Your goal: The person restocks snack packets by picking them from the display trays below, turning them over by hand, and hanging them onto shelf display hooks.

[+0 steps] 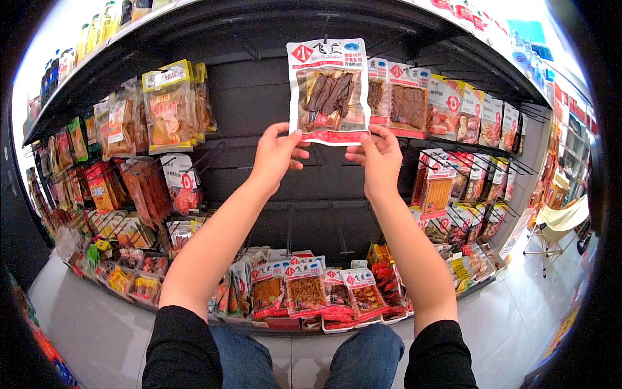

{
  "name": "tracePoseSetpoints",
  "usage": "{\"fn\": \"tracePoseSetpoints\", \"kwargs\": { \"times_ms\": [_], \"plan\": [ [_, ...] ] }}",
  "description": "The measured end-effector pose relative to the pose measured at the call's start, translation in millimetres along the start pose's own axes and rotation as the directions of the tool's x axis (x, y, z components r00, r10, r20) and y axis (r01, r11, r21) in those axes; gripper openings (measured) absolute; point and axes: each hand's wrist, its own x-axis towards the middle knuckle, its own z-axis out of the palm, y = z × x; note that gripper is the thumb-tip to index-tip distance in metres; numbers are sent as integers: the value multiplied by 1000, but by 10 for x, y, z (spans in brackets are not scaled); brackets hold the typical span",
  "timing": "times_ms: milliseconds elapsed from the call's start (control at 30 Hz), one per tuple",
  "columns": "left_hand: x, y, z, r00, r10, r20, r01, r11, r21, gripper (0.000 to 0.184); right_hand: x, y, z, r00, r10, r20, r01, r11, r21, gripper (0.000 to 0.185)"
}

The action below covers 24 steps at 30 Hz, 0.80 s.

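Both my arms reach up and forward to a snack packet (329, 97) with a white border, a red bottom strip and dark brown strips showing through its clear window. It is upright against the black rack, near a hook at its top edge. My left hand (278, 154) grips its lower left corner, thumb in front and fingers behind. On the lower right corner, my right hand (378, 159) pinches it the same way. Just to the right hangs a similar packet (408, 100) with brown contents, partly overlapping another one.
Yellow-topped packets (170, 107) hang at the left, and more packets (447, 104) at the right on hooks. Below, several red-and-white packets (306, 288) stand in trays on the bottom shelf. Bottles (97, 29) line the shelf above. A folding chair (560, 220) stands at the right.
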Motion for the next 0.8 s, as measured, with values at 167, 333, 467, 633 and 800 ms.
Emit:
{"fn": "tracePoseSetpoints", "kwargs": {
  "times_ms": [167,333,467,633,800],
  "plan": [
    [156,157,50,997,74,-31,-76,994,-73,39,134,-43,134,998,3,-55,9,979,205,18],
    [462,235,89,983,164,-77,-175,968,-180,40,333,-74,294,997,78,-31,-61,930,363,22],
    [678,197,117,984,146,-101,-164,965,-205,42,592,22,324,986,146,83,-167,901,401,51],
    [784,72,180,998,33,-61,-48,965,-257,47,848,196,320,978,193,81,-209,911,354,68],
    [925,-69,162,999,-33,9,34,930,-367,40,919,317,326,959,269,87,-282,939,196,77]
  ]
}}
